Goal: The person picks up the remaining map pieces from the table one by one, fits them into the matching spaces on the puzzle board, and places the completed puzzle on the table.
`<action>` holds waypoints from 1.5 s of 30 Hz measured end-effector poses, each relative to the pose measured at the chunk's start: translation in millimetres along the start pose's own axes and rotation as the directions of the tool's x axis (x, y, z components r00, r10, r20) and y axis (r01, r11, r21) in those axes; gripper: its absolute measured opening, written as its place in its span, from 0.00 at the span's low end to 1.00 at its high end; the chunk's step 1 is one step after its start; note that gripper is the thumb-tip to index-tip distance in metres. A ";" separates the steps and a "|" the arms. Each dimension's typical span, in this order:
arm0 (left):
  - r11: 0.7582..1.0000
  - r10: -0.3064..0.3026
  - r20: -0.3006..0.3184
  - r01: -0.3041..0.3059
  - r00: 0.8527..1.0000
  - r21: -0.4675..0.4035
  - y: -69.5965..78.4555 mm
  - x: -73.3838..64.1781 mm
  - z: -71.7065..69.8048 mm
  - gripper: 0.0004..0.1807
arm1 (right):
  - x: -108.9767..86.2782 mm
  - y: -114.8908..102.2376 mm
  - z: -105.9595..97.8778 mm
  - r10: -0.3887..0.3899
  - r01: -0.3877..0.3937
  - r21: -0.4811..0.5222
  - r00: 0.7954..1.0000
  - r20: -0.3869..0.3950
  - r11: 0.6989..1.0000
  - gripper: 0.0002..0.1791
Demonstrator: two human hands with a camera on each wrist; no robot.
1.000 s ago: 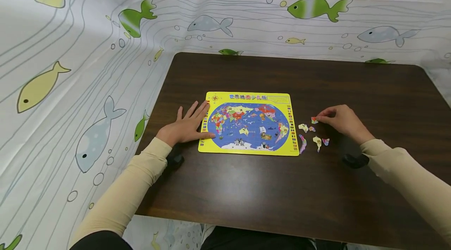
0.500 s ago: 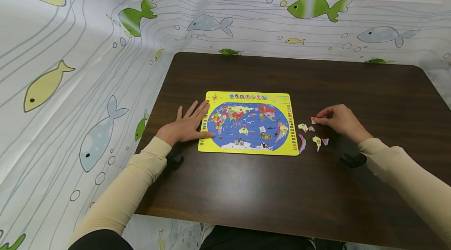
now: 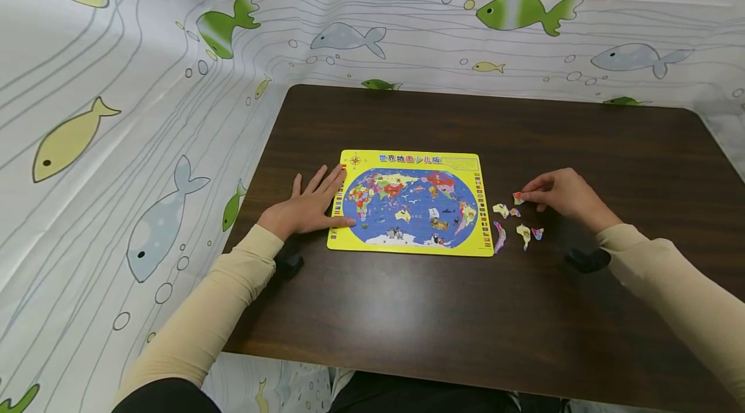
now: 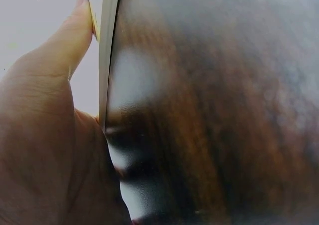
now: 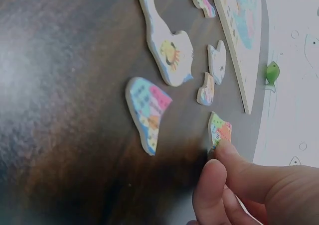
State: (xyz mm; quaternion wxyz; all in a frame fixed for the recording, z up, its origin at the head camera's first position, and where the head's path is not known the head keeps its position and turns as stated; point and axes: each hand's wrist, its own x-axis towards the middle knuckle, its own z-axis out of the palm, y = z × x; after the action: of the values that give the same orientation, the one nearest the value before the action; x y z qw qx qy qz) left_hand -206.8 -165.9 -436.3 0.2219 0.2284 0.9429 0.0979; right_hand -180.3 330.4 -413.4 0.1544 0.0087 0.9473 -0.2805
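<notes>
Well, piece (image 5: pixel 221 128) at right hand (image 3: pixel 569 196) (fingertips (image 5: pixel 227 150))

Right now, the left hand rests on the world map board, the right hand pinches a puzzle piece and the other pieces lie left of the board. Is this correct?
Not left: the other puzzle pieces lie right of the world map board, as the head view shows; the rest holds.

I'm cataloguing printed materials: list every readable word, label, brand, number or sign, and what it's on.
"世界地图少儿版", along the top of the yellow map board.
Fine print right of it: too small to read.
Blue map oval: lettering too small to read.
Loose map pieces: markings too blurred to read.
No brand or number readable.
</notes>
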 end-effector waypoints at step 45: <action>1.000 -0.006 -0.005 0.006 1.000 0.019 -3.7 2.0 -2.2 0.60 | 63.4 -231.6 122.9 -0.286 0.084 0.435 0.861 0.421 0.896 0.11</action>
State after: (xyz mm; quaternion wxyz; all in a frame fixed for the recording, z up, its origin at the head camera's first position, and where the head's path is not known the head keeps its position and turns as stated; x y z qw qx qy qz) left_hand -210.8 -168.3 -436.2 0.2178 0.2273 0.9450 0.0886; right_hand -229.1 65.3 -407.5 0.3482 -0.1218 0.7981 -0.4763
